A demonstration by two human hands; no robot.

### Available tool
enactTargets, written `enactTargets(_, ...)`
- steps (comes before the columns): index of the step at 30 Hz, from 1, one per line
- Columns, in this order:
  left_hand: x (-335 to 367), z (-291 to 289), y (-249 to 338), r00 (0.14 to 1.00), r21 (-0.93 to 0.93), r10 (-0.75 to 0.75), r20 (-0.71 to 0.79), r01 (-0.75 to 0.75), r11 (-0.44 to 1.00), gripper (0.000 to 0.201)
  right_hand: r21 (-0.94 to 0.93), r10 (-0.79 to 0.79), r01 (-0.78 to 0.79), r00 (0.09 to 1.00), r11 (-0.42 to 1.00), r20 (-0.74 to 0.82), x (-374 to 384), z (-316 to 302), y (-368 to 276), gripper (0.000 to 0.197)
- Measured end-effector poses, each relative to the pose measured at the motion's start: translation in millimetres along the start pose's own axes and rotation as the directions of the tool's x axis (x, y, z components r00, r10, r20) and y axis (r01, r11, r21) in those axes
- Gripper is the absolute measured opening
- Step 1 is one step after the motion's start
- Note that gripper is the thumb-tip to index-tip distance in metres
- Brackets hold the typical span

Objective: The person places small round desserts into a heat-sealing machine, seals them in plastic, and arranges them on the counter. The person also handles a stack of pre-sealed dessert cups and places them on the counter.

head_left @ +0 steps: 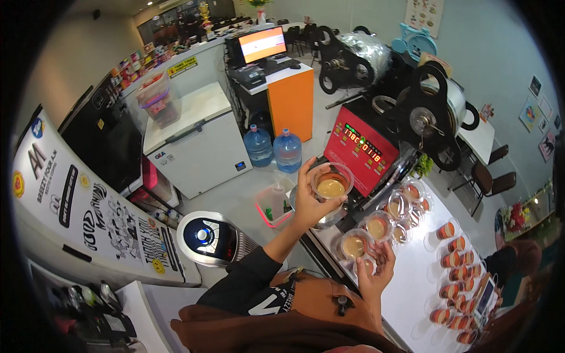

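My left hand (312, 197) is raised and closed around a clear plastic cup (331, 187) with a tan, creamy drink inside and an orange-red band on its side. Lower and to the right, my right hand (376, 275) has its fingers curled against another such cup (354, 245), at the near end of the counter. Beside that one stands a similar filled cup (376, 227). Several more clear cups (398, 206) cluster farther along the counter, some seemingly stacked. Part of the cup in my right hand is hidden by the fingers.
A red-fronted machine (360, 152) with a lit display stands at the counter's far end. Rows of filled cups (452, 259) line the white counter's (421, 259) right side, near a tablet (485, 296). On the left are a chest freezer (200, 156), water jugs (288, 152) and an air cooler (206, 238).
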State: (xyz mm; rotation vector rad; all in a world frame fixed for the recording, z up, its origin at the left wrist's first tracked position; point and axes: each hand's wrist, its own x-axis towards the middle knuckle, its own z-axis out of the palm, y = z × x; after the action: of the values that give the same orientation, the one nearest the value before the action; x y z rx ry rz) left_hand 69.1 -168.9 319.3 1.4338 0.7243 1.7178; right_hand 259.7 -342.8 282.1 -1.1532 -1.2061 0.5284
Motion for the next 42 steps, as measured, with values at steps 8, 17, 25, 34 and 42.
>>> enactTargets(8,-2,-23,-47,1.000,0.250,0.004,-0.014,0.000,0.968,0.115,-0.020,0.032,-0.034,0.996,0.999,-0.085,-12,-14,16,0.068)
enactTargets(17,-20,-37,-32,0.992,0.814,-0.121,0.038,0.039,0.579,0.121,-0.079,0.147,-0.177,0.945,0.981,-0.293,-23,-48,34,0.060)
enactTargets(25,-44,-63,-44,0.987,0.804,-0.136,0.083,0.015,0.595,0.119,-0.180,0.154,-0.230,0.920,0.956,-0.361,-31,-71,67,0.057)
enactTargets(34,-78,-38,-12,0.964,0.962,-0.165,0.210,-0.174,0.211,0.100,-0.139,0.333,-0.506,0.725,0.851,-0.602,-79,-124,169,0.050)
enactTargets(42,-33,-13,-44,0.989,0.960,-0.142,0.051,-0.009,0.281,0.110,-0.468,0.234,-0.490,0.832,0.735,-0.503,-104,-111,191,0.047)
